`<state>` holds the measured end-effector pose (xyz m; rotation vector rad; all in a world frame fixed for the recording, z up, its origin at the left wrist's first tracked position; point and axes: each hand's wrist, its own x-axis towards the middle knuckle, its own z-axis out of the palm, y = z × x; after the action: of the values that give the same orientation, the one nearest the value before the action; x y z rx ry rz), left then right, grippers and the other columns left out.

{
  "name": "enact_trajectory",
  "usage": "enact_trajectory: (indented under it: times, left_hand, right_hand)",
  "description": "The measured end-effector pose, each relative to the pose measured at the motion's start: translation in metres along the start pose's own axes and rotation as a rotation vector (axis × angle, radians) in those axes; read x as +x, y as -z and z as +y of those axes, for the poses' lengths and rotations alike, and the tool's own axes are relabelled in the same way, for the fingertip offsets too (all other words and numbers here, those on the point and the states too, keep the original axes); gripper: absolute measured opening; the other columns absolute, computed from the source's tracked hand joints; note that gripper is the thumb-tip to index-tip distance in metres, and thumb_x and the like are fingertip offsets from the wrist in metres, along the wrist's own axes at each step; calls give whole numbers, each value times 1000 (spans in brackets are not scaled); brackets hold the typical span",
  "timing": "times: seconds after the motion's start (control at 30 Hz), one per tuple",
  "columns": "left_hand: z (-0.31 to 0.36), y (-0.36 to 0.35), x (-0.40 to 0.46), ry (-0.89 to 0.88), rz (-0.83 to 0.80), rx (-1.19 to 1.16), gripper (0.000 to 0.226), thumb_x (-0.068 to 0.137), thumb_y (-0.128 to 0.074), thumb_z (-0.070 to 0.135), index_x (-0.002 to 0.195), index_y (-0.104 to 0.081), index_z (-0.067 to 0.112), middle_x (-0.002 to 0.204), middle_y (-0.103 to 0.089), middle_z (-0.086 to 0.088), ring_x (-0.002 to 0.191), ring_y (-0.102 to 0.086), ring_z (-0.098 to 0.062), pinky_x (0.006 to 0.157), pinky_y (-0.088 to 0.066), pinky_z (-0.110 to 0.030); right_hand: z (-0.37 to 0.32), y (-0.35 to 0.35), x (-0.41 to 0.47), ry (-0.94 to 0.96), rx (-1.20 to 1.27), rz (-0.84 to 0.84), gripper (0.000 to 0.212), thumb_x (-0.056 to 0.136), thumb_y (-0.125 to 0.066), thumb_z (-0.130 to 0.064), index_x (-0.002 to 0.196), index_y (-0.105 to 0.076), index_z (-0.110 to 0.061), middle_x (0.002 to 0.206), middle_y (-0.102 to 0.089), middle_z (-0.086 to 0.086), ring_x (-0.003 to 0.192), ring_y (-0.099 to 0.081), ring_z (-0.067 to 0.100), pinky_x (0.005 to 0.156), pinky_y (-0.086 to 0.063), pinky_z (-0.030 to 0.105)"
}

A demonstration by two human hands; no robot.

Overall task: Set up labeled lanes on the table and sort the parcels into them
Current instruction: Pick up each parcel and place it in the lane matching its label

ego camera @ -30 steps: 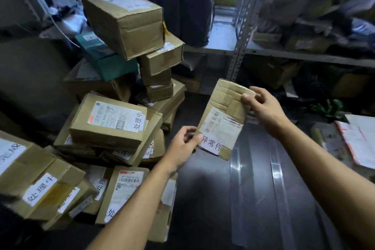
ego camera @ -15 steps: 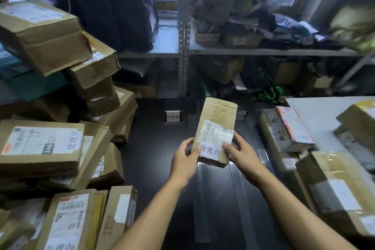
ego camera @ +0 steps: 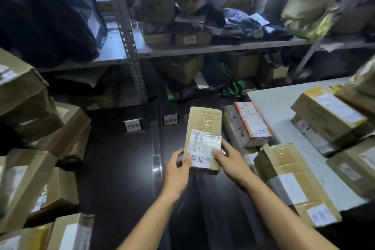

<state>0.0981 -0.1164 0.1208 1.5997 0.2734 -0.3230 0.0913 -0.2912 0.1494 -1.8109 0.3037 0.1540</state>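
Two hands hold one cardboard parcel (ego camera: pixel 203 140) above the dark table (ego camera: pixel 121 168): left hand (ego camera: pixel 177 170) and right hand (ego camera: pixel 229 162) each curl their fingers round its near end. Two lane labels (ego camera: pixel 133 126) stand beyond, three white stickers on the parcel.

Both hands (ego camera: pixel 178 170) (ego camera: pixel 230 161) gripping (arms outstretched)
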Motion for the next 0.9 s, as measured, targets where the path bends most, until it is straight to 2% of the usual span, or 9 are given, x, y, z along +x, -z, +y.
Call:
enact_trajectory:
  times: [0.1, 0.17, 0.27, 0.37, 0.47, 0.57, 0.67, 0.77, 0.9]
  left_hand:
    - [4, -17, 4, 7, -11, -6, 22, 96, -60, 34, 117, -58, 42, 111, -73, 2, 105, -68, -21, 97, -52, -50]
    - [6, -28, 8, 2, -8, -7, 22, 96, -60, 34, 117, -58, 43, 110, -73, 3, 104, -68, -19, 96, -53, -50]
    - [9, -45, 14, -4, -10, -30, 25, 95, -61, 34, 120, -59, 41, 109, -74, 5, 102, -70, -17, 95, -55, -48]
    - [9, -61, 20, -13, -12, -44, 27, 95, -62, 34, 122, -59, 39, 109, -74, 6, 102, -70, -14, 93, -56, -45]
    - [12, -76, 23, -21, -25, -36, 31, 97, -60, 33, 127, -58, 34, 110, -73, 6, 103, -69, -13, 93, -56, -41]
    - [15, -80, 23, -16, -51, -103, 26, 98, -59, 27, 124, -61, 31, 105, -75, 7, 99, -71, -13, 83, -56, -31]
    - [11, -64, 17, -9, -72, -135, 25, 98, -58, 28, 123, -63, 29, 110, -74, 5, 101, -70, -12, 83, -53, -30]
    - [1, -29, -1, 12, -107, -134, 36, 89, -63, 35, 124, -63, 28, 115, -73, -1, 102, -70, -12, 77, -55, -25]
    - [-12, 10, -30, 49, -193, -96, 48, 80, -65, 31, 128, -61, 23, 117, -72, -4, 99, -71, -12, 78, -59, -24]
  right_hand:
    - [5, 16, 7, -1, -7, 3, 39, 99, -54, -25, 135, -51, -39, 125, -65, -20, 110, -62, -4, 95, -51, 24]
    - [9, 27, 11, 6, -5, 8, 39, 99, -54, -27, 138, -51, -33, 126, -65, -17, 111, -62, -3, 95, -51, 25]
    - [11, 42, 18, 18, -42, 17, 37, 100, -52, -31, 137, -51, -34, 124, -64, -20, 111, -60, -7, 87, -49, 14]
    - [12, 57, 23, 1, -24, 26, 30, 101, -51, -28, 129, -50, -39, 114, -61, -27, 100, -57, -20, 71, -44, 0]
    - [10, 72, 24, -11, -9, 32, 36, 101, -51, -26, 135, -49, -37, 118, -61, -22, 104, -57, -17, 73, -43, -1]
    - [9, 74, 16, 11, 37, 38, 49, 97, -54, -18, 137, -42, -42, 126, -59, -22, 119, -55, -6, 87, -43, 3]
    - [10, 58, -2, 15, 44, 6, 70, 89, -59, -18, 144, -28, -49, 139, -53, -18, 128, -49, 1, 108, -41, 27]
    - [16, 36, -25, -22, 39, -74, 82, 86, -62, -31, 150, -14, -48, 150, -43, -11, 137, -42, 11, 113, -39, 44]
    - [28, 17, -55, -38, 41, -98, 77, 81, -61, -37, 145, -21, -53, 147, -45, -15, 135, -43, 9, 113, -39, 43]
